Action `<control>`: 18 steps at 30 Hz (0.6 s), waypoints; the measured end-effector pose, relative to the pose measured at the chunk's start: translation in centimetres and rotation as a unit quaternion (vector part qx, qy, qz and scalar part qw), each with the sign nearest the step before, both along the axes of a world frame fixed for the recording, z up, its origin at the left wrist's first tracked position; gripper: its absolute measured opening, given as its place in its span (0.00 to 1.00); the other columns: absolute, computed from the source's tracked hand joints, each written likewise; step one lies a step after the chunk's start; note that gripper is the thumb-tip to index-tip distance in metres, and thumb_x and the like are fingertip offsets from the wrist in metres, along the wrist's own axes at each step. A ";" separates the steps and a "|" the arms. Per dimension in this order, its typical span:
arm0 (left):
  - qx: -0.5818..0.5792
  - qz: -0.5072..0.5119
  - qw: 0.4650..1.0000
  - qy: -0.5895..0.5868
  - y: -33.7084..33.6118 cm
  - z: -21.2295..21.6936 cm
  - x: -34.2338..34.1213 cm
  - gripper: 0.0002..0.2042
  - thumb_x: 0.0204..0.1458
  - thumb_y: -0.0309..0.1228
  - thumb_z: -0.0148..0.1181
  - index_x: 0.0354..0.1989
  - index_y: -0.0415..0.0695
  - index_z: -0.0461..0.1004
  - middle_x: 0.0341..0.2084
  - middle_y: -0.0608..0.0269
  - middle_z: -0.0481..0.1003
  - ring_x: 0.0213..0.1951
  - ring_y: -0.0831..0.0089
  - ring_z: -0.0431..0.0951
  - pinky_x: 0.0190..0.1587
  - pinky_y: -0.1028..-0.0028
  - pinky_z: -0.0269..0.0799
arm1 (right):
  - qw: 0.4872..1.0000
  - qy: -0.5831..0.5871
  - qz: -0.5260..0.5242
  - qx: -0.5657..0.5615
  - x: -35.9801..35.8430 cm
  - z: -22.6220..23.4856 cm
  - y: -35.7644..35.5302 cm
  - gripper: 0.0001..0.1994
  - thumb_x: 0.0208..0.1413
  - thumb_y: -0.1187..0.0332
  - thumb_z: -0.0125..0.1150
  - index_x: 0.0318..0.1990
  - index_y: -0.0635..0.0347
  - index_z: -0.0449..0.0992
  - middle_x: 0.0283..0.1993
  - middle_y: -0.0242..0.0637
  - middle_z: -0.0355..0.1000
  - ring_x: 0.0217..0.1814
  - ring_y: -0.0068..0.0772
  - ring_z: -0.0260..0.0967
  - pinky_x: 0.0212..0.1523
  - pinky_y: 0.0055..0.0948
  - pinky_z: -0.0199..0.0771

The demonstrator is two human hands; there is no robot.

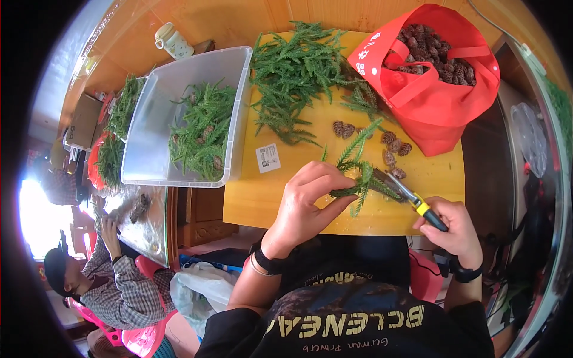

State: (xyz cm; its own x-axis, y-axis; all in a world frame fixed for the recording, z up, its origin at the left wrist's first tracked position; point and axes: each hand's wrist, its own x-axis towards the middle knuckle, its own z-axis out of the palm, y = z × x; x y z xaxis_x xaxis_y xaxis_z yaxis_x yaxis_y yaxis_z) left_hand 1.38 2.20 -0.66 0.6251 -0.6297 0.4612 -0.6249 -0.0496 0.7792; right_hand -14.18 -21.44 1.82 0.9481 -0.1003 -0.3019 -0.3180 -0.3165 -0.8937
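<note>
Green sprig: held above the near part of the yellow counter, in front of the torso. Left hand: thumb and fingers pinch the sprig about where its branchlets meet, probably so that they fan out clear of the skin. Right hand: fingers curled round the handle of a dark-and-yellow hand tool, which slants in from the right. That angle presumably lets the tip reach the sprig while the 2 hands stay apart. Tip contact, and whether its blades are parted: cannot tell.

Just beyond, loose pinecones lie on the counter, likely within easy reach. Behind them, a red bag stands with its mouth open, exposing more cones. Centre back: a heap of sprigs, apparently kept clear of the working spot. Left: 1 clear bin containing greenery with some cones among it. Farther left, 1 co-worker sits at a separate table.
</note>
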 end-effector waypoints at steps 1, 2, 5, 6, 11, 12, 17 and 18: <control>0.009 -0.002 1.000 -0.001 0.0 0.1 -0.1 0.12 0.33 0.18 0.66 0.29 0.40 0.74 0.27 0.60 0.73 0.32 0.67 0.74 0.34 0.73 0.70 | 0.999 -0.021 0.028 -0.027 0.2 0.0 0.2 0.07 0.41 0.72 0.60 0.26 0.67 0.73 0.31 0.37 0.72 0.25 0.19 0.66 0.27 0.18 0.62; 0.010 -0.001 1.000 -0.002 0.1 0.3 -0.1 0.12 0.33 0.18 0.66 0.29 0.40 0.74 0.27 0.60 0.73 0.32 0.67 0.74 0.34 0.73 0.70 | 0.996 -0.043 0.056 -0.054 0.5 0.1 0.3 0.06 0.41 0.72 0.60 0.25 0.66 0.73 0.32 0.38 0.72 0.25 0.21 0.67 0.27 0.18 0.62; 0.027 -0.001 1.000 -0.013 0.3 0.4 -0.3 0.11 0.34 0.18 0.66 0.30 0.40 0.75 0.26 0.60 0.73 0.32 0.66 0.74 0.35 0.73 0.70 | 0.994 -0.054 0.074 -0.061 1.0 0.3 0.7 0.05 0.40 0.72 0.59 0.24 0.65 0.73 0.33 0.40 0.73 0.27 0.28 0.69 0.30 0.22 0.65; 0.027 0.000 1.000 -0.010 0.4 0.4 -0.3 0.11 0.34 0.19 0.66 0.30 0.40 0.76 0.26 0.60 0.73 0.32 0.66 0.74 0.35 0.73 0.70 | 0.994 -0.050 0.078 -0.055 1.1 0.2 0.7 0.05 0.39 0.72 0.59 0.24 0.65 0.73 0.33 0.40 0.73 0.29 0.29 0.70 0.31 0.23 0.66; 0.036 -0.011 0.999 -0.020 0.6 0.6 -0.3 0.11 0.34 0.20 0.66 0.30 0.40 0.76 0.25 0.60 0.73 0.31 0.66 0.73 0.34 0.72 0.69 | 0.994 -0.049 0.094 -0.032 1.3 0.1 0.5 0.06 0.39 0.71 0.59 0.24 0.66 0.73 0.34 0.42 0.73 0.30 0.30 0.71 0.33 0.23 0.67; 0.037 -0.009 0.999 -0.016 0.5 0.6 -0.3 0.11 0.34 0.20 0.66 0.30 0.41 0.76 0.25 0.60 0.73 0.31 0.66 0.73 0.34 0.72 0.69 | 0.994 -0.047 0.096 -0.026 1.4 0.2 0.5 0.07 0.39 0.71 0.59 0.25 0.66 0.73 0.34 0.42 0.73 0.30 0.30 0.71 0.33 0.24 0.67; 0.044 -0.014 0.999 -0.011 0.4 0.7 -0.4 0.11 0.34 0.20 0.66 0.30 0.41 0.76 0.25 0.61 0.73 0.31 0.65 0.73 0.33 0.72 0.69 | 0.991 -0.073 0.105 -0.027 1.8 0.1 0.5 0.07 0.40 0.71 0.59 0.24 0.66 0.71 0.27 0.39 0.68 0.26 0.31 0.66 0.29 0.25 0.64; 0.051 -0.020 0.998 -0.013 0.4 0.7 -0.5 0.11 0.34 0.21 0.67 0.30 0.41 0.76 0.25 0.61 0.72 0.31 0.65 0.72 0.33 0.72 0.69 | 0.988 -0.103 0.108 -0.026 1.9 0.0 0.6 0.08 0.40 0.71 0.60 0.23 0.65 0.68 0.21 0.37 0.63 0.22 0.31 0.63 0.25 0.26 0.62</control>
